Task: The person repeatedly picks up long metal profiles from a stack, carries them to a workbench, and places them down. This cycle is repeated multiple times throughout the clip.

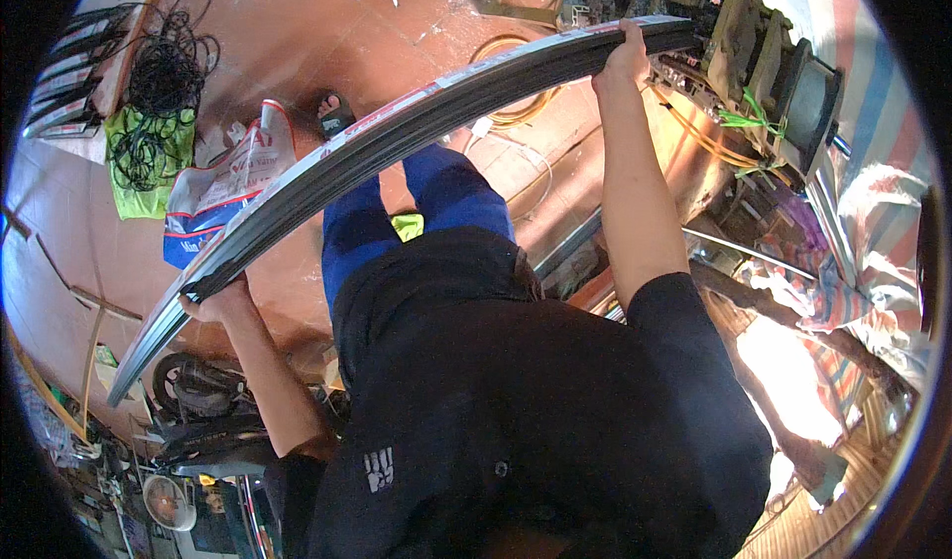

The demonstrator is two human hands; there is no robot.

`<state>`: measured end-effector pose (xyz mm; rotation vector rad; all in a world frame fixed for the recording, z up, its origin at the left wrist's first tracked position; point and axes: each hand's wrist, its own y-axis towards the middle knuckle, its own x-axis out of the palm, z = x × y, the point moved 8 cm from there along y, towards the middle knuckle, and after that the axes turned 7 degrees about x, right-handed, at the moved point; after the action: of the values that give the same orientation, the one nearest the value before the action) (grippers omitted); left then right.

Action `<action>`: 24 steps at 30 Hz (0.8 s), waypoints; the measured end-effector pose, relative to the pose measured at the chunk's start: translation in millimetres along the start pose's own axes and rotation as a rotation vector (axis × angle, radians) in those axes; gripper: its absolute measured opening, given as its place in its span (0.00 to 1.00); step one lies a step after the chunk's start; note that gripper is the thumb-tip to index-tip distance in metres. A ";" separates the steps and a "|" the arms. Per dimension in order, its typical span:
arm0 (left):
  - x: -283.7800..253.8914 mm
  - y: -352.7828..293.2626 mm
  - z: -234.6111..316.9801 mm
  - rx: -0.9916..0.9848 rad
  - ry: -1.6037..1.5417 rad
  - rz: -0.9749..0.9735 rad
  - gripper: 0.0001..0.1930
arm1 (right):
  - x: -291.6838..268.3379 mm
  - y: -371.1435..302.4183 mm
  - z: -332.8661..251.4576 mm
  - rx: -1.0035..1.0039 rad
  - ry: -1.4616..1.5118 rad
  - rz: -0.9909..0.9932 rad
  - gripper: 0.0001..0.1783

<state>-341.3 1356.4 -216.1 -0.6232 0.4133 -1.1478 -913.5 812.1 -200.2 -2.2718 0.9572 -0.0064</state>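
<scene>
In the head view, I have the bundle (pixel 416 123) of long dark strips across in front of me, its long axis slanting from near left to far right. My left hand (pixel 218 301) is closed around it toward the near end, and my right hand (pixel 623 58) is clamped on it toward the far end. The right hand sits nearer its own end; past the left, a longer tail juts out. (The bow along its length may be partly the lens.) The far end reaches toward the drum (pixel 808 103) and timber (pixel 749 28) at far right; I cannot tell whether it touches them.

Below the bundle lies a reddish tiled floor (pixel 297 23). A printed sack (pixel 238 177) sits on the left, just beyond the bundle, and farther left a tangle of black cord (pixel 169 73) lies partly on a green bag (pixel 149 197). A striped sheet (pixel 878 73) hangs at far right.
</scene>
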 end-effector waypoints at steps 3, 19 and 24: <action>3.2 1.0 -6.0 -0.049 -0.058 -0.027 0.45 | -7.0 28.8 10.6 -0.039 -0.009 0.035 0.23; -23.5 50.9 -23.0 -0.056 -0.201 -0.210 0.33 | 17.8 25.2 10.2 -0.131 -0.082 -0.261 0.16; -22.2 51.3 -14.4 -0.003 -0.151 -0.182 0.46 | 5.3 58.2 31.0 -0.186 0.159 -0.077 0.30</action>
<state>-321.6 1387.5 -260.6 -0.7566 0.2332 -1.2629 -939.0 796.7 -259.3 -2.5086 0.9860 -0.1385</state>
